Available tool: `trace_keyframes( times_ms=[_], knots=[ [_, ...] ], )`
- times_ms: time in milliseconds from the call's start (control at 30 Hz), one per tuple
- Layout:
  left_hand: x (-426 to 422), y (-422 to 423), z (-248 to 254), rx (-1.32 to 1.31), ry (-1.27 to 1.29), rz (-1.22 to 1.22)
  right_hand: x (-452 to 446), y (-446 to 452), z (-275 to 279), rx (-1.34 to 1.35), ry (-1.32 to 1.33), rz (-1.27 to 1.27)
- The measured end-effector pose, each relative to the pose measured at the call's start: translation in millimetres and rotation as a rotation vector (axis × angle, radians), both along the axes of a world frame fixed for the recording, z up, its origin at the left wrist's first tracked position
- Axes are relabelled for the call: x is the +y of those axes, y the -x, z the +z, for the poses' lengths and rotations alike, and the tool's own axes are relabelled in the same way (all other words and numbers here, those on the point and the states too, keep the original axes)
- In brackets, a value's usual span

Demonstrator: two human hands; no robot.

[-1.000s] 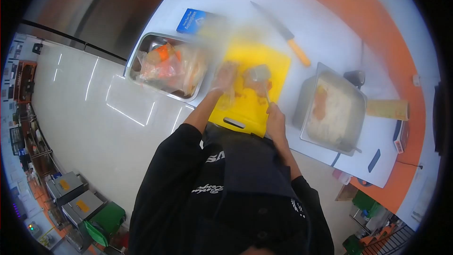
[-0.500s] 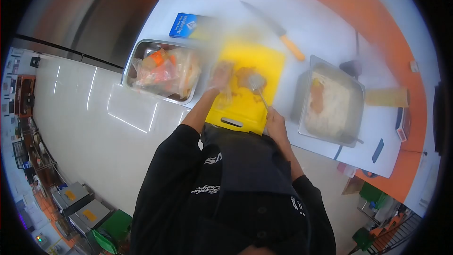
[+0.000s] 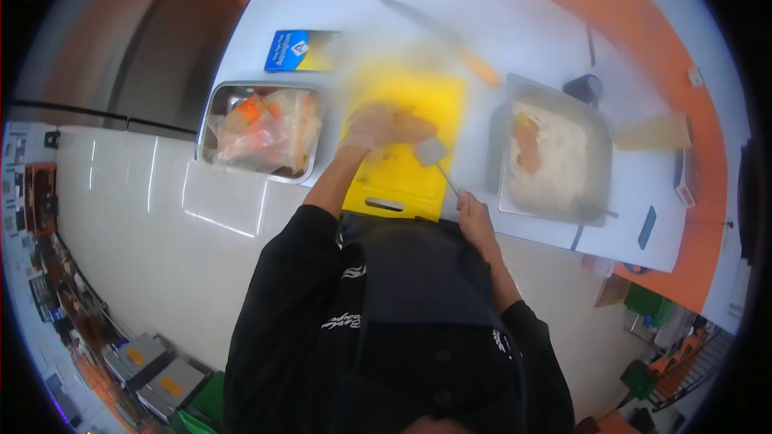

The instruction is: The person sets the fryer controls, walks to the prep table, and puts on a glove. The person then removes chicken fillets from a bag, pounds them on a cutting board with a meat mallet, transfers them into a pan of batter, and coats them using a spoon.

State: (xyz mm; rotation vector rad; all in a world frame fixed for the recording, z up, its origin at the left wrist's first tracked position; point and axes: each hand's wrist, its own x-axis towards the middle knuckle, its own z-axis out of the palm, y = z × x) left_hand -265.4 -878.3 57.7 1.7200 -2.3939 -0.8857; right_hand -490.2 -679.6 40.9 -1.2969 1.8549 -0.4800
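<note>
My right hand (image 3: 474, 217) is closed around the handle of a metal meat mallet (image 3: 430, 151). Its square head is at the right end of a flat piece of raw meat (image 3: 414, 128) on the yellow cutting board (image 3: 394, 181). My left hand (image 3: 368, 127), seemingly in a thin clear glove, reaches over the board from the left and touches the meat's left end. Blur over its fingers hides whether they grip the meat. Small scraps lie on the board below the hand.
Left of the board stands a metal tray (image 3: 211, 124) with plastic-bagged food. A deep metal pan (image 3: 504, 165) of pale flour and a meat piece is at the right. Behind lie a blue-yellow box (image 3: 291, 50) and a knife (image 3: 482, 68) with a yellow handle.
My left hand has moved from beside the meat onto its left end. The mallet head has shifted off the meat's middle to its right end. The view has moved slightly.
</note>
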Motion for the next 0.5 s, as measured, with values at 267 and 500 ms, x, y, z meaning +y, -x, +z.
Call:
trace_keyframes(
  times_ms=[267,500],
  knots=[
    [9,23,29,-0.181,0.002,-0.164,23,5,-15,-0.234,0.133,-0.139],
    [14,43,64,0.271,0.091,-0.231,35,6,-22,-0.296,0.098,-0.256]
  ],
)
